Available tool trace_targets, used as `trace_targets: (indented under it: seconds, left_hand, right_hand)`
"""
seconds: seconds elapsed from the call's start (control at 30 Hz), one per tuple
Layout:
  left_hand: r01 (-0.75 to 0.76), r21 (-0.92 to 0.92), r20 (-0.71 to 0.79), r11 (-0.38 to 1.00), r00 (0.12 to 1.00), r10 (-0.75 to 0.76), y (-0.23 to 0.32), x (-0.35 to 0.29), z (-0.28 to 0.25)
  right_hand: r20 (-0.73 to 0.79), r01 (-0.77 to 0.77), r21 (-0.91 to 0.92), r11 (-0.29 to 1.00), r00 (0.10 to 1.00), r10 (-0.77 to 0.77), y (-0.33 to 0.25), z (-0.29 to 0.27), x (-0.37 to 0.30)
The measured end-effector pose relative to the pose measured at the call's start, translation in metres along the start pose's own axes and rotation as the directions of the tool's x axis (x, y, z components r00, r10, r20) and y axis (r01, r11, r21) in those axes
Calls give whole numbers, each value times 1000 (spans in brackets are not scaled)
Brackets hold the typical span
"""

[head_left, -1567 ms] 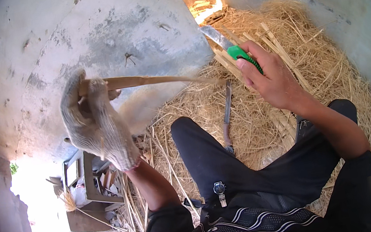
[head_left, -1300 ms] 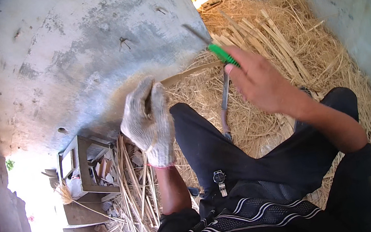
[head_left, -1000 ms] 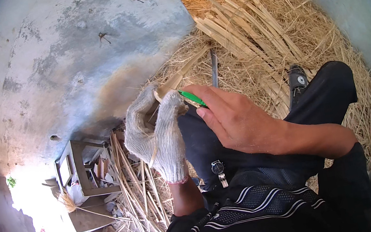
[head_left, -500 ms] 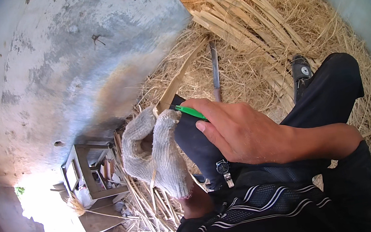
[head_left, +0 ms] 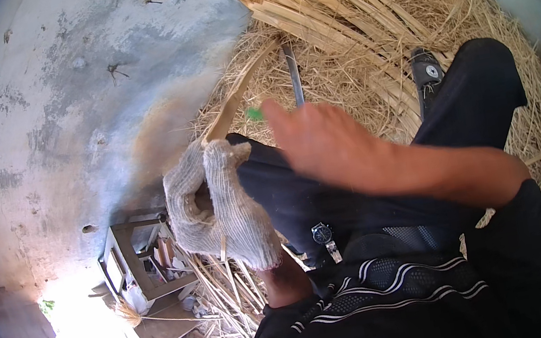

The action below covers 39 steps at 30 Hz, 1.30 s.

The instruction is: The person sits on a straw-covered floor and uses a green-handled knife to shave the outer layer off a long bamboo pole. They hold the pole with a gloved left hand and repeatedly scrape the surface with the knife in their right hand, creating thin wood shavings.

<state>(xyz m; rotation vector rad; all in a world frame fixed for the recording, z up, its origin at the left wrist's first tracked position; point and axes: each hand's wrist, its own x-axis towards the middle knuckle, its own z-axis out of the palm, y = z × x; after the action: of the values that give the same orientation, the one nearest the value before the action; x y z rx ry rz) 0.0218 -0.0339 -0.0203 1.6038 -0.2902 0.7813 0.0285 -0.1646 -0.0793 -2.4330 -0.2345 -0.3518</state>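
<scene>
My left hand [head_left: 222,201], in a grey knitted work glove, is closed on one end of a flat pale wooden strip [head_left: 240,89]. The strip slants up and away over the straw. To its right is my bare right hand [head_left: 330,142], smeared by motion, with the fingers curled. A green-handled cutting tool [head_left: 255,113] sticks out from its fingertips, itself blurred, so its blade cannot be made out. The right hand is apart from the strip. Beyond it, a long dark blade [head_left: 293,73] lies on the straw, its lower part hidden by the hand.
Split wooden strips [head_left: 337,10] lie in a bundle on the straw [head_left: 484,43]. A plastered wall [head_left: 81,93] rises on the left. Below it stands a small open cabinet [head_left: 136,261] holding odds and ends. A wristwatch [head_left: 322,233] shows against my dark trousers.
My right hand has swung up and away from the gloved hand with the green tool, which was at the strip's near end. The left hand keeps its grip; the view has shifted slightly.
</scene>
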Motion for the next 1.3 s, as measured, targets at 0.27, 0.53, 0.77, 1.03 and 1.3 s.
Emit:
trace_targets:
  seconds: [0.27,0.53,0.77,1.03,1.3]
  left_hand:
    - [90,-11,5,996,996,-90,1,5,-6]
    - [44,-18,-17,999,999,-44,-6,5,-14]
    - [101,-19,-4,995,995,-102,-4,-1,-5]
    - [77,5,7,997,997,-77,-10,17,-2]
    - [20,-20,37,1000,999,-19,-9,19,3]
  right_hand:
    - [-63,-105,307,946,989,131,-9,-41,3]
    - [-3,82,468,880,996,-91,-48,-35,-17]
    - [-96,113,407,906,992,-81,-39,-29,-20]
    - [-133,70,166,984,990,-48,-17,-3,14]
    - [-97,44,185,982,995,-26,-18,-14,9]
